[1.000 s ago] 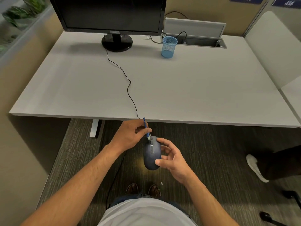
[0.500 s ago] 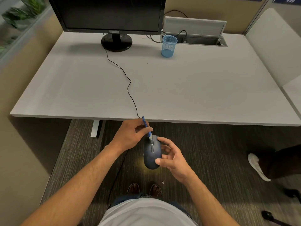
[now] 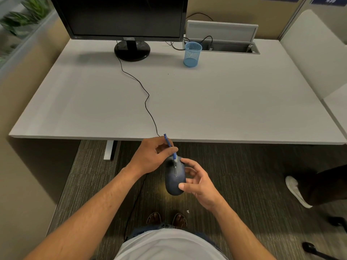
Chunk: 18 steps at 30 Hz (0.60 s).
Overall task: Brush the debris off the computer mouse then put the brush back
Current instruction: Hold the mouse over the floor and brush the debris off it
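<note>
- Item, computer mouse (image 3: 175, 177): dark, corded. I logged it held in the air over the carpet, just in front of the desk (image 3: 225, 102) edge and not resting on it. Compared with a second before, its place between the hands had barely altered.
- Item, right hand (image 3: 197, 182): I noted it cradling the mouse from the right side, thumb pressed on the lower flank, fingers curled round the far side. Same hold as before.
- Item, left hand (image 3: 150, 158): I recorded it pinching the brush (image 3: 171, 147) like a pen, fingers closed on the blue handle.
- Item, brush: blue handle slanted up and away, pale bristle tip touching the mouse at its front end, just above the scroll wheel. Over the last second the tip appeared to have worked only slightly around that front groove; I read this as short strokes in one spot.
- Item, cable (image 3: 145, 102): ran from the mouse across the desk toward the monitor (image 3: 124, 17).
- Item, mesh cup (image 3: 192, 54): light blue, upright near the back of the desk, well apart from the hands. I judged it the likely home for the brush.
- Status: brushing was in progress; I could not tell whether debris remained. The return of the brush was not yet begun.
</note>
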### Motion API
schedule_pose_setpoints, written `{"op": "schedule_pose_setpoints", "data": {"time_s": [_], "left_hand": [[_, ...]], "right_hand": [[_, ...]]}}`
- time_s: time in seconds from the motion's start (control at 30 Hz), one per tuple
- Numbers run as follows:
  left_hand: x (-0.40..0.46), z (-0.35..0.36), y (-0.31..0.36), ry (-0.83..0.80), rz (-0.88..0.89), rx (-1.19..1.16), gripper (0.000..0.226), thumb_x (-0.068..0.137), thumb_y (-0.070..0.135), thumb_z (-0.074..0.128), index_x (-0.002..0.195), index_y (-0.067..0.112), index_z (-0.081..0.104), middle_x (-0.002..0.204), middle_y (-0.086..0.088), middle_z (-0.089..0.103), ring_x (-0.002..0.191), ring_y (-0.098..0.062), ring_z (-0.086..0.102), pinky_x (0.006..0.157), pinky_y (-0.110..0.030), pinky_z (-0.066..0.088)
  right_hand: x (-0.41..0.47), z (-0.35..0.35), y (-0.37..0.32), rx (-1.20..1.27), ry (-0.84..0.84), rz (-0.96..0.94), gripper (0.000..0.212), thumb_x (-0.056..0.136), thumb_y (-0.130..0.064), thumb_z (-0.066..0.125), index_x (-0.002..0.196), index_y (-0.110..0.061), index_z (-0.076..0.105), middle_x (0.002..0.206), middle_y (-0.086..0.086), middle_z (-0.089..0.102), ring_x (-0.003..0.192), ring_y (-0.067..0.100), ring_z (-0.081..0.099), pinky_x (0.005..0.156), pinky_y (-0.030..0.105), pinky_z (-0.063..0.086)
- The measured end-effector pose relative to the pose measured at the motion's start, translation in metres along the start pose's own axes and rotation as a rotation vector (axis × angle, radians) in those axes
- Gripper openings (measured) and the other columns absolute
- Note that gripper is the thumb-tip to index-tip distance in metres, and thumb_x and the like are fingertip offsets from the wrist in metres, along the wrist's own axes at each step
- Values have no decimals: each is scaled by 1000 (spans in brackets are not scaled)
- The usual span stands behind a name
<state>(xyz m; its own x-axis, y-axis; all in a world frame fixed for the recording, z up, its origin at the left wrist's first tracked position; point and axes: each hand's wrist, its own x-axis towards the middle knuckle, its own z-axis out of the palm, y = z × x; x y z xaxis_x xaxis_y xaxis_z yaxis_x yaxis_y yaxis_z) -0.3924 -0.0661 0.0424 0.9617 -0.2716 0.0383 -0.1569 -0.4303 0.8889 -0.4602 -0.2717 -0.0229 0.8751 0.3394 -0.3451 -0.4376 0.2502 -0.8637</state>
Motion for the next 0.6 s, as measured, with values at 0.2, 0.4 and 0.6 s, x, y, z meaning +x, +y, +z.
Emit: {"op": "schedule_pose_setpoints", "data": {"time_s": [0.2,0.4,0.6], "left_hand": [[6,-1,1,6,40,180,14,92,29,70,92,15,71,84,5,70,78,-10,66,76,-37,57],[8,4,-2,87,116,256,16,94,27,67,94,11,70,85,0,70,80,-13,68,76,-39,57],[10,3,0,-4,-7,24,8,91,30,71,91,22,72,82,14,71,80,-5,68,71,-16,53]], "right_hand": [[1,0,1,-3,-3,1,79,68,-7,89,137,-30,58,139,15,57,113,46,66,88,49,58],[2,-2,0,-6,0,-5,79,69,-6,89,138,-29,57,140,16,55,114,44,66,87,47,58],[2,-4,-1,4,-3,-1,78,70,-6,88,138,-30,58,139,15,57,113,44,67,87,47,59]]}}
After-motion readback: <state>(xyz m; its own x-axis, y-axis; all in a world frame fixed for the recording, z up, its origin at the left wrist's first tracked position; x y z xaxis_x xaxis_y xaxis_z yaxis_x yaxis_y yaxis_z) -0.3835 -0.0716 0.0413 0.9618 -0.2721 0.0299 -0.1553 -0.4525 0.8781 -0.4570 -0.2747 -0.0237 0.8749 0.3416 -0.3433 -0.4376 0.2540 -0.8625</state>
